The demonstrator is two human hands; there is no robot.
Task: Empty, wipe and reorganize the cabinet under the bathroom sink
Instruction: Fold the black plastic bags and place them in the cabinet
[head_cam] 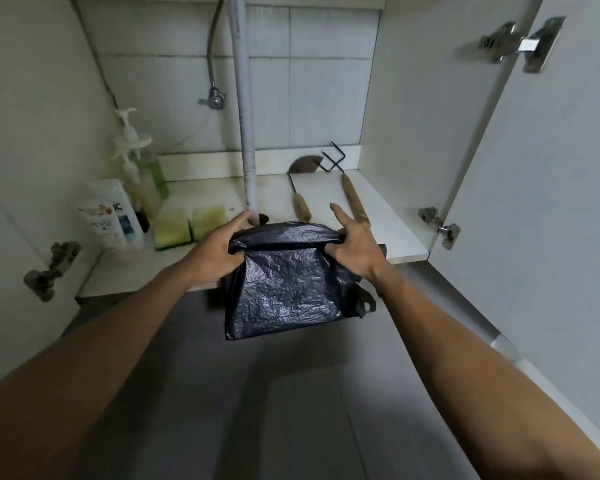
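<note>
A crumpled black plastic bag (284, 282) hangs over the front edge of the cabinet floor (388, 233). My left hand (219, 249) grips its top left corner. My right hand (355, 245) pinches the top right corner, index finger stretched out. A dark object sticks out from behind the bag at its right side (366, 303). Inside the cabinet, two white bottles (113, 220) and pump bottles (142, 168) stand at the left. Two yellow-green sponges (191, 225) lie beside them. Two wooden-handled garden tools (352, 195) lie at the back right.
A white drain pipe (245, 126) runs down the middle of the cabinet, with a metal hose and valve (215, 97) to its left. Both doors stand open, the right door (551, 168) with hinges showing. Grey floor tiles (291, 410) lie below.
</note>
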